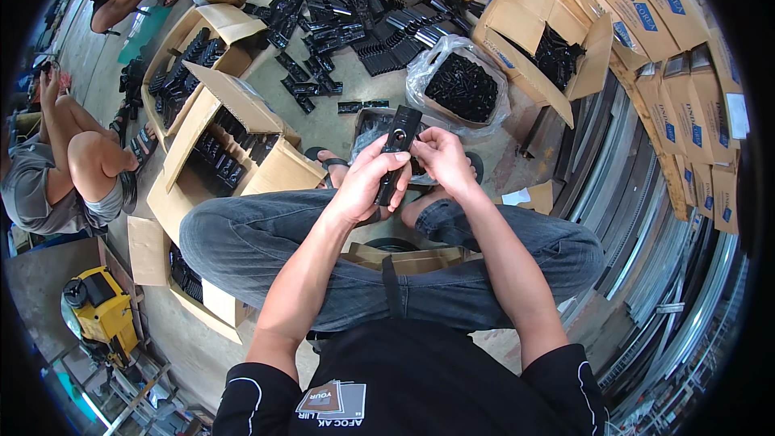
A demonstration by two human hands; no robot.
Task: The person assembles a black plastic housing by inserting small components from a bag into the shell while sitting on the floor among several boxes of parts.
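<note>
A: Floor?
B: Grey floor (517, 149), concrete-looking, reddish stains right of centre. Green patch (145, 36), upper left.
A: Right side?
B: Long metal profiles (638, 234) laid in rows, brown stacked cartons (694, 113) at upper right, wooden plank (658, 149) beside them.
A: Left?
B: Yellow machine (105, 307), black on top; metal framework (145, 391) near it, lower left.
A: Light?
B: Bright, glinting off the profiles.

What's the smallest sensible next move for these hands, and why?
I'd probably bring the right hand's pinched fingers to the hole in the black part, with the left hand holding it steady. The left hand already grips the part, its hole is exposed, and the right fingers are close beside it. Whether they pinch anything small, I can't tell.
</note>
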